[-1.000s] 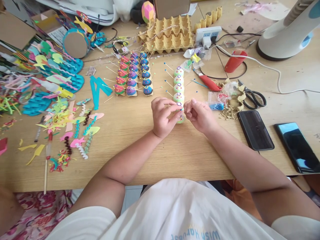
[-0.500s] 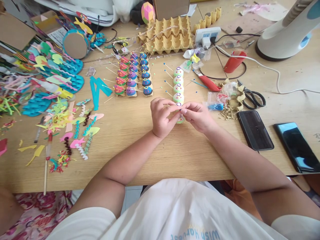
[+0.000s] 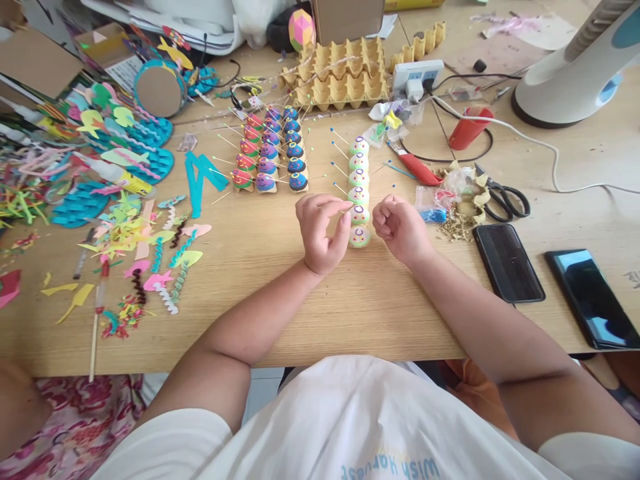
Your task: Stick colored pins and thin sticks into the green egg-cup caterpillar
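Left hand (image 3: 320, 230) is pinching a thin stick (image 3: 343, 209) between thumb and forefinger, the other fingers curled in. The stick's tip points right, toward the row of pale green painted domes (image 3: 359, 181) that runs away from the person on the table (image 3: 350, 300). The right hand (image 3: 400, 227) is closed into a loose fist just right of the row; I can't tell if there's anything inside it, maybe a pin, too small to see.

The nearest dome (image 3: 359, 236) sits between the two hands, just beside the left hand's fingers and a bit apart from the right fist. The next dome (image 3: 359, 215) up is about level with the stick's tip, which looks close to or touching it, hard to say which.

If the stick is going into a dome like on the ones further up the row, I'd say keep the pinch close to the tip so it doesn't bend, steady the dome with the free hand since these look light and would slide, and match the angle of the other sticks, which all lean out to the left.

Further left are three rows of darker painted domes (image 3: 273, 160) with sticks, and a pile of paper cutouts (image 3: 125, 233). Scissors (image 3: 505, 199) and two phones (image 3: 507, 261) lie off to the right.
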`<move>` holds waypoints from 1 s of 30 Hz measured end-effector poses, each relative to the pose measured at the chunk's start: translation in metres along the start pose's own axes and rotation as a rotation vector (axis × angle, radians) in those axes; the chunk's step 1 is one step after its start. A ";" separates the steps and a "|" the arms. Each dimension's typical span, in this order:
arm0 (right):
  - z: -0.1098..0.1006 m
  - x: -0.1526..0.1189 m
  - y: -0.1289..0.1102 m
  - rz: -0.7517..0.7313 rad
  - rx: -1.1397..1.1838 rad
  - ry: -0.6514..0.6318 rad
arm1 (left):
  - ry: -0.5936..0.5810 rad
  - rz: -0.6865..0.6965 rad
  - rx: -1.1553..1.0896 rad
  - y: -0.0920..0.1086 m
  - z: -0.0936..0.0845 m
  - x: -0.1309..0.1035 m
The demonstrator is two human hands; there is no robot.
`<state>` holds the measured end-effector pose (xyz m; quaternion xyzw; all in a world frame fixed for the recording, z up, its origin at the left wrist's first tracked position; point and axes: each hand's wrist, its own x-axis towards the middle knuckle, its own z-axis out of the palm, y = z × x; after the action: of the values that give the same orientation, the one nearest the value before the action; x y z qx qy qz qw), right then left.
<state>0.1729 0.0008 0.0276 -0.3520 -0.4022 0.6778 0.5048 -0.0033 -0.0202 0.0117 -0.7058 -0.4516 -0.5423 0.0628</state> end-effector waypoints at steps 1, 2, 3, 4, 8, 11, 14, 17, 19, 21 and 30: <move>0.000 0.000 0.002 -0.019 -0.017 -0.002 | 0.026 -0.003 -0.003 0.000 -0.001 0.001; -0.001 0.001 0.004 -0.043 -0.036 -0.003 | 0.055 0.002 -0.010 0.000 -0.001 0.003; -0.001 0.001 0.006 -0.067 -0.056 -0.002 | 0.085 0.017 -0.021 0.000 -0.002 0.005; -0.001 0.001 0.008 -0.085 -0.071 -0.001 | 0.129 0.044 -0.035 0.001 -0.002 0.008; -0.004 0.003 0.013 -0.118 -0.078 0.035 | 0.146 0.049 -0.010 0.004 -0.008 0.021; -0.006 0.006 0.014 -0.149 -0.058 0.065 | 0.035 -0.011 0.104 0.000 -0.022 0.027; -0.008 0.008 0.015 -0.167 -0.027 0.076 | -0.095 0.049 0.119 -0.010 -0.045 0.018; -0.007 0.008 0.017 -0.164 -0.020 0.079 | -0.388 0.105 0.205 -0.020 -0.065 -0.003; -0.005 0.008 0.019 -0.162 -0.034 0.085 | -0.590 0.047 0.309 -0.021 -0.070 -0.018; -0.005 0.008 0.021 -0.165 -0.061 0.093 | -0.722 -0.073 0.356 -0.021 -0.069 -0.026; -0.007 0.008 0.017 -0.177 -0.088 0.099 | -0.723 -0.314 0.260 -0.025 -0.065 -0.016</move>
<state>0.1702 0.0067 0.0088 -0.3700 -0.4355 0.5940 0.5662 -0.0668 -0.0527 0.0148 -0.7595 -0.6114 -0.2008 -0.0948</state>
